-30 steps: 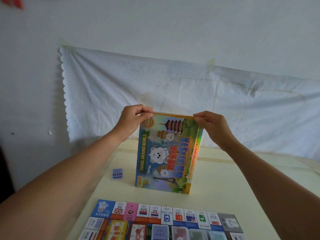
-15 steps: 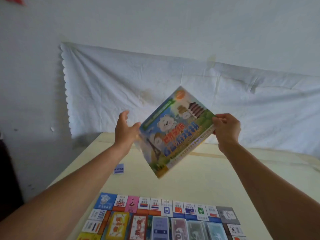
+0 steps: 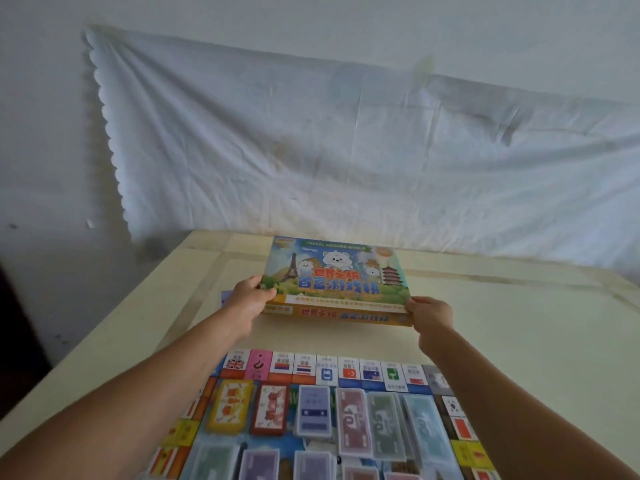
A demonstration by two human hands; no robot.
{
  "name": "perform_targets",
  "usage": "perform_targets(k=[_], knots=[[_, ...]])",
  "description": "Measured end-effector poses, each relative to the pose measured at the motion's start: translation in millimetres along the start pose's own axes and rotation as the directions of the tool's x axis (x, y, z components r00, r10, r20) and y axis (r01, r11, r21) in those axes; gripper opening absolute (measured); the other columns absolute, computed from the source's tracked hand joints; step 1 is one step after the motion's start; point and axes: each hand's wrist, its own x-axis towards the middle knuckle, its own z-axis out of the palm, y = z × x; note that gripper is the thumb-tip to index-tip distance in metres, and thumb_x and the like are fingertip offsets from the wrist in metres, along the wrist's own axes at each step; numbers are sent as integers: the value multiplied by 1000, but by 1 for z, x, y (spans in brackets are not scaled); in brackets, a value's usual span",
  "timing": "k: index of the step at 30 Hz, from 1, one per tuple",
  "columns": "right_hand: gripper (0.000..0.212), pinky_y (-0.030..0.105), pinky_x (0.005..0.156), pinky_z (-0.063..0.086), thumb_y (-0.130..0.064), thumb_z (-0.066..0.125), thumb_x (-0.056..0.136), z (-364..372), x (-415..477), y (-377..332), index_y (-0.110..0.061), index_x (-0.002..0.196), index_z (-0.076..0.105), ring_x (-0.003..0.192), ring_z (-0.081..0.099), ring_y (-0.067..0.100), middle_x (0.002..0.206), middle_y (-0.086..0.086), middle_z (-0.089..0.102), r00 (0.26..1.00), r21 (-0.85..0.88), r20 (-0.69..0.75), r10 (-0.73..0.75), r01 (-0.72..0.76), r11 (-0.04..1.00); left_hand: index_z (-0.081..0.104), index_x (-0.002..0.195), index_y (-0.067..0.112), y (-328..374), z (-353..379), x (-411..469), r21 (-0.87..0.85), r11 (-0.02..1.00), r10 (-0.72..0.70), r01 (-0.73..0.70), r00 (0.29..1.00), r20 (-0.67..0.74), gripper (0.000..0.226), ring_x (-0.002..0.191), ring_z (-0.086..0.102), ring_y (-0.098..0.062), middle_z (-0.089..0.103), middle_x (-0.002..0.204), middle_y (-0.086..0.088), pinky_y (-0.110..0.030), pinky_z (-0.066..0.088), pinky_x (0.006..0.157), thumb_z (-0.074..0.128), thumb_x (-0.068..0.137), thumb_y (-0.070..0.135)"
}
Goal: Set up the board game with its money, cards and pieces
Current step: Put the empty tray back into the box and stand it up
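L hand [image 3: 247, 301] grips near-left corner of game box [image 3: 337, 278], thumb on top. R hand [image 3: 429, 315] pinches near-right corner. Box flat, lid art up, over far part of table [image 3: 519, 341], just beyond game board [image 3: 325, 372]. Contact w/ table: cannot tell. Wrapped money/card packs [image 3: 353, 420] in rows on board, near side.

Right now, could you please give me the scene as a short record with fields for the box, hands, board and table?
Game board: open on the table, nearest the person
Stacks: cards and money in rows on the board
Game box: nearly flat, picture side up, beyond the board; contact with the table unclear
Left hand: grips its near left corner
Right hand: grips its near right corner
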Motion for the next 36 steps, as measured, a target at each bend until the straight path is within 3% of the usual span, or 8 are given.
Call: perform_targets(k=[5, 14, 16, 18, 20, 23, 29, 36], knots=[[10, 33, 72, 52, -3, 60, 89, -1, -1, 17, -1, 96, 67, 61, 59, 19, 67, 5, 60, 999, -99, 29, 28, -25, 995, 47, 137, 4, -17, 2, 2, 116, 993, -26, 27, 1000, -7, 47, 117, 55, -28, 57, 130, -13, -34, 43, 99, 60, 91, 6], [5, 32, 66, 52, -7, 60, 90, -4, 1, 25, -5, 89, 65, 70, 62, 22, 73, 7, 61, 998, -192, 47, 29, -19, 981, 56, 125, 2, -26, 5, -1, 184, 983, -24, 23, 1000, 3, 34, 96, 59, -20, 64, 111, -9, -27, 42, 78, 59, 92, 10], [12, 33, 62, 52, -9, 60, 89, -3, 2, 24, -2, 81, 64, 64, 60, 21, 72, 10, 64, 1000, -291, 22, -11, 17, 957, 59, 118, 1, -22, 0, -2, 241, 970, 33, -26, 999, -23, 27, 85, 56, -15, 63, 101, -7, -25, 41, 68, 57, 94, 14], [15, 39, 74, 55, -12, 57, 88, -1, 0, 21, -1, 92, 67, 77, 65, 28, 89, 14, 69, 988, -450, -5, -153, 135, 883, 58, 119, 1, -18, -15, 7, 377, 921, 154, -94, 979, -133, 29, 93, 58, -20, 63, 110, -10, -27, 43, 76, 57, 93, 14], [29, 45, 83, 53, -13, 52, 88, 6, -3, 17, -6, 114, 64, 93, 62, 32, 108, 15, 67, 946, -572, 60, -319, 295, 765, 59, 122, 5, -15, -36, 22, 508, 853, 247, -120, 950, -190, 32, 111, 57, -27, 61, 123, -12, -30, 42, 91, 59, 90, 12], [29, 46, 90, 50, -10, 47, 94, 23, -21, 8, -8, 117, 64, 101, 60, 29, 118, 14, 65, 821, -574, 296, -487, 561, 597, 56, 129, 8, -15, -63, 45, 687, 721, 228, -92, 967, -110, 41, 124, 51, -27, 56, 135, -11, -30, 39, 99, 63, 89, 17], [35, 30, 108, 31, -12, 37, 99, 71, -52, 7, -18, 130, 53, 128, 40, 16, 136, -1, 52, 602, -509, 627, -494, 797, 326, 49, 132, 9, -11, -64, 66, 917, 392, 93, -71, 995, 37, 55, 126, 45, -29, 49, 139, -11, -27, 35, 96, 64, 87, 38], [33, 31, 102, 32, -20, 36, 100, 92, -59, 14, -18, 125, 58, 121, 43, 19, 130, 1, 55, 568, -500, 705, -425, 823, 270, 63, 119, 7, -8, -67, 74, 905, 425, 15, -25, 1000, 20, 53, 113, 54, -29, 58, 125, -12, -29, 43, 89, 75, 77, 37]])
